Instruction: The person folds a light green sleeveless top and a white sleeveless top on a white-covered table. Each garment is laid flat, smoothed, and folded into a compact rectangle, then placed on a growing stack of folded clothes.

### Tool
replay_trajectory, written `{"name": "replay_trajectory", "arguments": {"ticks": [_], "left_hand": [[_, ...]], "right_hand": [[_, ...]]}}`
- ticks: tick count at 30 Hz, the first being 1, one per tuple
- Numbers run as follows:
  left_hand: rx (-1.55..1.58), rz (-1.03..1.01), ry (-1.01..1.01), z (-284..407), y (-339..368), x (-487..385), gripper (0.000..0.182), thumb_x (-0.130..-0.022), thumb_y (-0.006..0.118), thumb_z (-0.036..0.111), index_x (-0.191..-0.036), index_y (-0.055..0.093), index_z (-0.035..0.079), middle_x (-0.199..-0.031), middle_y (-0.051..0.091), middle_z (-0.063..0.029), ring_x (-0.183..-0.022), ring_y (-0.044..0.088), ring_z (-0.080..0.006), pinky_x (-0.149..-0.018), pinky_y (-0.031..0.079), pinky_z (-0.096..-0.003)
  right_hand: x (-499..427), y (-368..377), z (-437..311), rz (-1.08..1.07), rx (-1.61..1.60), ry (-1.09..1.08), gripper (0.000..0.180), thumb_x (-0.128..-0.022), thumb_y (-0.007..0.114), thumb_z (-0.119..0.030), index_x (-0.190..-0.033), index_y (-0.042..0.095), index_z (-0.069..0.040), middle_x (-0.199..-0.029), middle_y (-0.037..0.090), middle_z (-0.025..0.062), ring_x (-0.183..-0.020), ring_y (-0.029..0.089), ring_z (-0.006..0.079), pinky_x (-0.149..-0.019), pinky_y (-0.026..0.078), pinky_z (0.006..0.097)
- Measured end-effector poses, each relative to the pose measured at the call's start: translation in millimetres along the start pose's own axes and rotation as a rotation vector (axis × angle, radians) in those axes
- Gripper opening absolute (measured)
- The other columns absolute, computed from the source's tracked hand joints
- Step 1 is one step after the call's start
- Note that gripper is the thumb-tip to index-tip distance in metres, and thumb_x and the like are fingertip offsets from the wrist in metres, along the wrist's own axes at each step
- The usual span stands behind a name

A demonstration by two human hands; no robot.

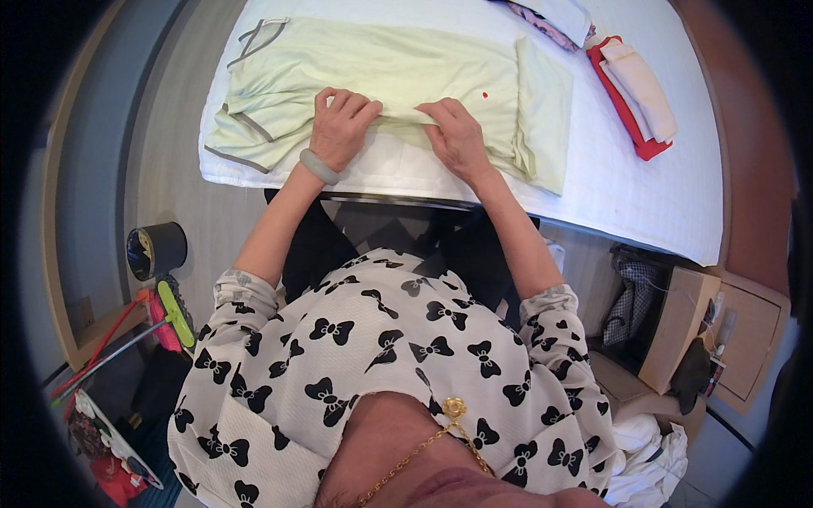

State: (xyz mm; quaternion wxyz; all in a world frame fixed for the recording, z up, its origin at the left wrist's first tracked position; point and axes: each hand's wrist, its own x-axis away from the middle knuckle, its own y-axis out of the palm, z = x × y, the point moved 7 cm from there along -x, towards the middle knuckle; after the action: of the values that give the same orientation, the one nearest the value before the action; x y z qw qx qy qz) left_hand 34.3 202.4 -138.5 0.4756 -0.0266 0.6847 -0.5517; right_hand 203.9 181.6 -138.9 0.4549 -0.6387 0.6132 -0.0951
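A pale green garment with grey trim (406,57) lies spread over a white quilted mattress (406,168). Its right end is folded over on itself, and a small red mark shows near that fold. My left hand (343,124), with a pale bangle at the wrist, pinches the near edge of the cloth left of the middle. The same edge is pinched by my right hand (454,133), a short way to the right. Between them the edge is lifted a little and turned inward. Grey-trimmed openings lie at the garment's left end, where the cloth is wrinkled.
Folded red and cream clothes (638,101) lie at the mattress's right, with more folded cloth (552,22) at the far edge. On the floor to the left stand a dark bin (162,247) and a green broom head (174,314). A wooden cabinet (679,330) is at right.
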Motion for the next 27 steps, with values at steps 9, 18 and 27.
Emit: {"name": "replay_trajectory", "arguments": {"ticks": [9,18,27], "left_hand": [[-0.047,-0.182,0.15,2,10,19,0.02,-0.077,0.064,0.011,-0.096,0.059,0.012,-0.086,0.054,-0.0021,-0.086,0.054,-0.0185,-0.087,0.039,-0.0382],[0.119,-0.012,0.079,31,6,-1,0.021,-0.074,0.06,0.01,-0.095,0.06,0.009,-0.089,0.057,-0.0046,-0.086,0.054,-0.0203,-0.082,0.04,-0.0384],[0.456,-0.182,0.264,137,48,-7,0.044,-0.075,0.059,0.001,-0.119,0.056,-0.002,-0.118,0.057,-0.0143,-0.109,0.053,-0.0278,-0.096,0.042,-0.0385]], "right_hand": [[28,11,-9,-0.004,0.271,-0.192,0.037,-0.073,0.068,-0.008,-0.109,0.063,-0.012,-0.087,0.053,0.003,-0.083,0.054,0.021,-0.07,0.044,0.0342],[42,-35,16,0.099,0.309,-0.089,0.039,-0.072,0.066,-0.008,-0.111,0.062,-0.014,-0.099,0.058,0.0049,-0.092,0.053,0.0235,-0.081,0.038,0.0351],[61,-56,45,0.044,0.255,-0.014,0.041,-0.073,0.059,0.003,-0.113,0.063,-0.007,-0.11,0.062,0.009,-0.099,0.055,0.0289,-0.087,0.046,0.0384]]}}
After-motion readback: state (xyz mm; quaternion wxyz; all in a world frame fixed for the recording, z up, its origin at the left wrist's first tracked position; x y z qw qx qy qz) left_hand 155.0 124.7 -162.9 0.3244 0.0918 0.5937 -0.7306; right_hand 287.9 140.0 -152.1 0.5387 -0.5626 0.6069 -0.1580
